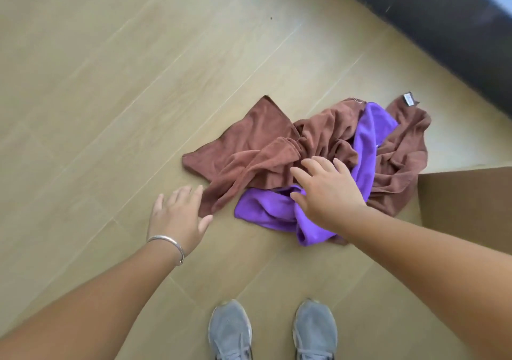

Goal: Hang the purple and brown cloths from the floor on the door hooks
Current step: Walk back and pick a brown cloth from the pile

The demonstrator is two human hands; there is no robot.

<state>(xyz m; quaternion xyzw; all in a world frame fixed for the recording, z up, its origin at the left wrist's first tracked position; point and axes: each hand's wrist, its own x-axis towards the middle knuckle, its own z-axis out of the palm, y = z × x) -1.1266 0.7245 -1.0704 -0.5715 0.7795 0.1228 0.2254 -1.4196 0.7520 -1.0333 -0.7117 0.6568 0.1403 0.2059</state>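
A crumpled brown cloth [249, 149] lies on the wooden floor, tangled with a purple cloth [266, 210] that runs through and under it. My right hand [327, 190] hovers over the middle of the pile with fingers spread, its thumb at the purple cloth. Whether it touches the fabric I cannot tell. My left hand [177, 215], with a silver bracelet on the wrist, is open beside the brown cloth's lower left corner, fingertips close to its edge. The door hooks are out of view.
Light wooden floor [110, 82] spreads to the left and behind the pile. A dark baseboard [432, 27] runs along the upper right. A brown panel [465, 199] stands just right of the cloths. My grey shoes [271, 329] stand below the pile.
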